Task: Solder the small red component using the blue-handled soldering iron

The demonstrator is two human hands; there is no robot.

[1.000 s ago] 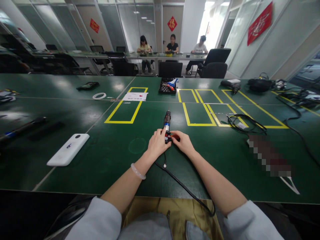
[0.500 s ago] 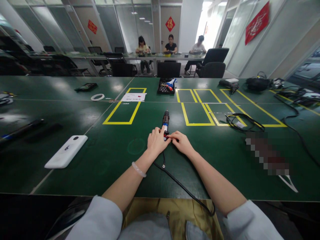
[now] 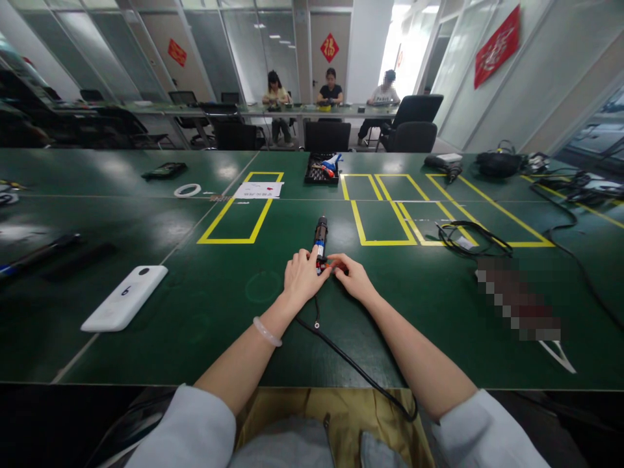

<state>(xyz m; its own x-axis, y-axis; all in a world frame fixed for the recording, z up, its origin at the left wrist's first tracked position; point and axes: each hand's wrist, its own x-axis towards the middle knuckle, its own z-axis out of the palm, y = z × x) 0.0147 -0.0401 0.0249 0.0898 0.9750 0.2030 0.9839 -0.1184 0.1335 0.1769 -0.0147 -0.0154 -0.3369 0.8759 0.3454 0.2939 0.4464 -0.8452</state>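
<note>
In the head view, the left hand (image 3: 303, 276), palm down, grips the near end of a dark cylindrical tool (image 3: 320, 233) lying on the green worktop (image 3: 219, 292). The right hand (image 3: 355, 278) bends its fingers beside that end, whether pinching anything I cannot tell. Beyond, a black tray (image 3: 311, 173) holds a blue-and-white tool (image 3: 333, 162).

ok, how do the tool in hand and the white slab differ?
The tool is slim and roughly cylindrical; the slab is broad and flat.
The tool is dark with blue and silver sections; the slab is white with a dark circle.
The left hand is on the tool; no hand touches the slab.
Both are elongated.
</note>
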